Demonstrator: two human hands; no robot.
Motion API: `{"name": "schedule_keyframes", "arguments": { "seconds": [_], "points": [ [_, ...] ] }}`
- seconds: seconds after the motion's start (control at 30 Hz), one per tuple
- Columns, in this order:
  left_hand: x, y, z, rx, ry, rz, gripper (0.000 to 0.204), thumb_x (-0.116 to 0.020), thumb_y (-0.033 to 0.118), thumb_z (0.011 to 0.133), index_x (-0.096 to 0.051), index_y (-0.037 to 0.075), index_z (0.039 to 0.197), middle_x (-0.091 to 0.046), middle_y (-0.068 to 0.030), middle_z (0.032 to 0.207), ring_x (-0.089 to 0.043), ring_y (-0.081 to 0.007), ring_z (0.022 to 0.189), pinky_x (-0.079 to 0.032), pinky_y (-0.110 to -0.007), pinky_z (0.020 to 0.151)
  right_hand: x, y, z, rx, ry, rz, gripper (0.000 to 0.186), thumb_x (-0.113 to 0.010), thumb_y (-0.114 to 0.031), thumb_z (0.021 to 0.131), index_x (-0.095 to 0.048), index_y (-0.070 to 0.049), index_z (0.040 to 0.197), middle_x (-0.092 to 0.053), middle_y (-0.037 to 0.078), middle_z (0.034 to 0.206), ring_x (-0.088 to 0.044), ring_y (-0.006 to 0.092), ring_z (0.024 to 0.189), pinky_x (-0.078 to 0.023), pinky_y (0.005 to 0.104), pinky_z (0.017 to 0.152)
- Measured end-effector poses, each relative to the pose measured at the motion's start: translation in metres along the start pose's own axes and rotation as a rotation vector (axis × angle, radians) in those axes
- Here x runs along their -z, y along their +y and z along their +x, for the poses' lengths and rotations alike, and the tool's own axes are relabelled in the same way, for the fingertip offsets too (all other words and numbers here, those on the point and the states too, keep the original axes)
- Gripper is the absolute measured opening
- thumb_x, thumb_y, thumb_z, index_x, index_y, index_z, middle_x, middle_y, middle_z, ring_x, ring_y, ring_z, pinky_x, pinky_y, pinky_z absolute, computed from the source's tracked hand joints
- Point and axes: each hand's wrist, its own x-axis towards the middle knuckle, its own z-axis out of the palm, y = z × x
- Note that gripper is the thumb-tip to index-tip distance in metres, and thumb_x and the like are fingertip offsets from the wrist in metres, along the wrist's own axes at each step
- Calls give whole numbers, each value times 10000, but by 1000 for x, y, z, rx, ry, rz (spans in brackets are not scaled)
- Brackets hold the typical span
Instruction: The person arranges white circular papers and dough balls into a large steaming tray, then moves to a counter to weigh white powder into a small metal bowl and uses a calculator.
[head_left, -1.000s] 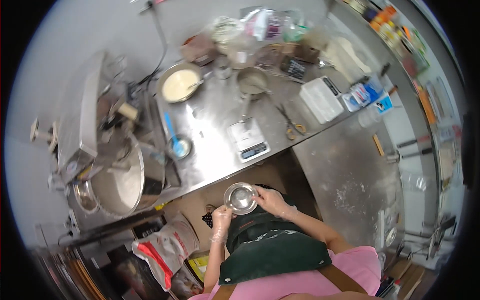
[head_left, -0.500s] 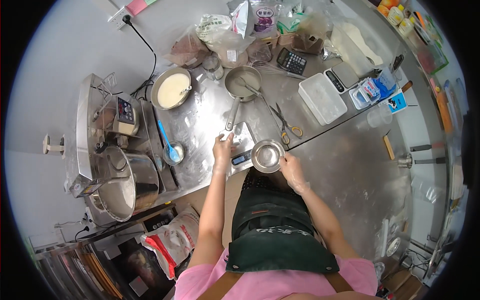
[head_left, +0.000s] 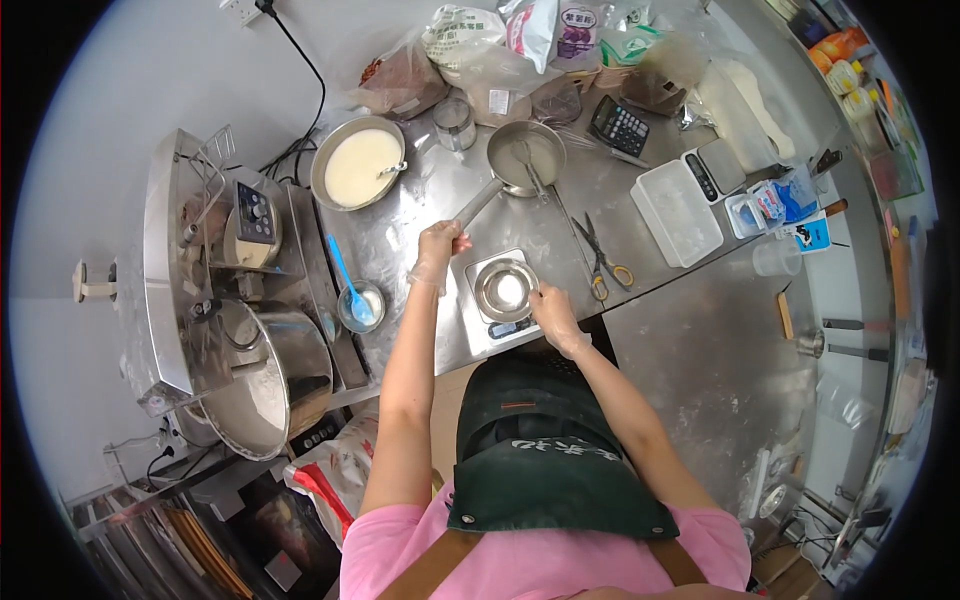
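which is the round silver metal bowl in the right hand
On the steel table, find the white digital scale. Over it is the round bowl held in the right hand; unlike the long-handled grey metal saucepan beyond, its inside looks bare.

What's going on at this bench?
A person's left hand grips the handle of a saucepan on the steel table. The right hand holds a small metal bowl by its edge over the scale; whether it rests there, I can't tell. A bowl of pale liquid sits behind, left of the saucepan.
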Motion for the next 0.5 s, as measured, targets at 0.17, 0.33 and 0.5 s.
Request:
{"name": "schedule_keyframes", "arguments": {
  "seconds": [0.17, 0.33, 0.5],
  "points": [
    [6, 20, 9, 22, -53, 20, 197, -579, 179, 911, -611, -11, 950, -652, -80, 741, -620, -123, 585, -495, -206, 553, -12, 14, 15, -11, 31, 30, 248, -515, -178, 859, -599, 55, 850, -598, 294, 791, -575, 467, 813, -467, 489, 705],
    [12, 19, 6, 32, -61, -1, 234, -573, 229, 917, -599, 4, 978, -656, -78, 775, -626, -127, 613, -497, -208, 589, -10, 13, 15, -59, -3, 49, 293, -534, -236, 880, -603, 47, 912, -614, 275, 811, -588, 450, 820, -474, 463, 710],
    [31, 6, -25, -4, 80, 46, 322, -569, 276, 914, -585, -20, 1039, -652, -105, 849, -635, -148, 699, -503, -239, 650, 18, 29, -16, 60, 148, -18, 301, -604, -238, 866, -578, -21, 1074, -673, 162, 885, -649, 336, 818, -500, 393, 703]
  ]
}}
